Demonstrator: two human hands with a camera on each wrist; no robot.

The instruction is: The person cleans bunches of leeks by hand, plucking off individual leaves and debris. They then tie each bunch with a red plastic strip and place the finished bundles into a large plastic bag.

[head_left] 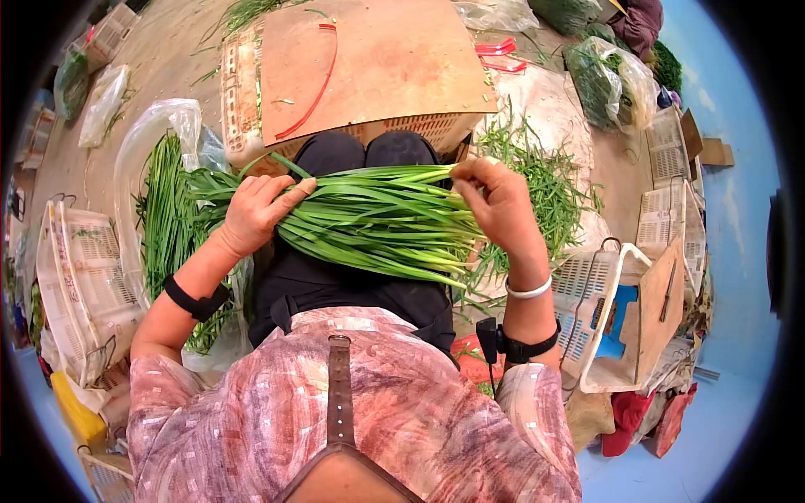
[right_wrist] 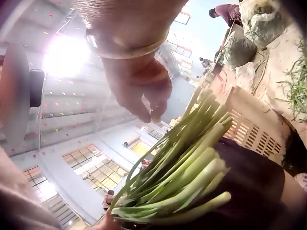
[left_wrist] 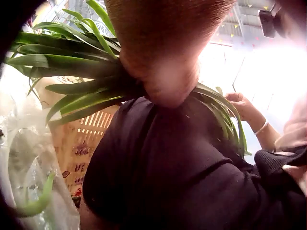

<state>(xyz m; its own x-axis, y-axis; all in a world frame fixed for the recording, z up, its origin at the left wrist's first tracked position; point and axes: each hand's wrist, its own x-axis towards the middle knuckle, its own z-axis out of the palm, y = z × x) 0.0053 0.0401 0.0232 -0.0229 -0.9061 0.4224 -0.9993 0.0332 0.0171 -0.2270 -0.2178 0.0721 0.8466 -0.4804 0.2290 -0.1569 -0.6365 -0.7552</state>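
A large bunch of garlic chives (head_left: 377,218) lies across the person's lap, dark leaves to the left and pale stem ends to the right. Around the leafy part, the left hand (head_left: 260,210) grips the bunch, thumb on top. At the upper corner of the stem ends is the right hand (head_left: 499,197), its fingers curled and fingertips drawn together. In the right wrist view, the right hand (right_wrist: 141,88) hangs beside the cut ends of the chives (right_wrist: 192,177); I cannot tell whether a stem is pinched there.
Ahead of the knees, a board (head_left: 377,67) covers a plastic crate, with a red strip (head_left: 314,84) on it. More chives (head_left: 163,218) lie in clear plastic at the left. Loose trimmings (head_left: 537,176) cover the floor at the right. Crates (head_left: 88,285) stand on both sides.
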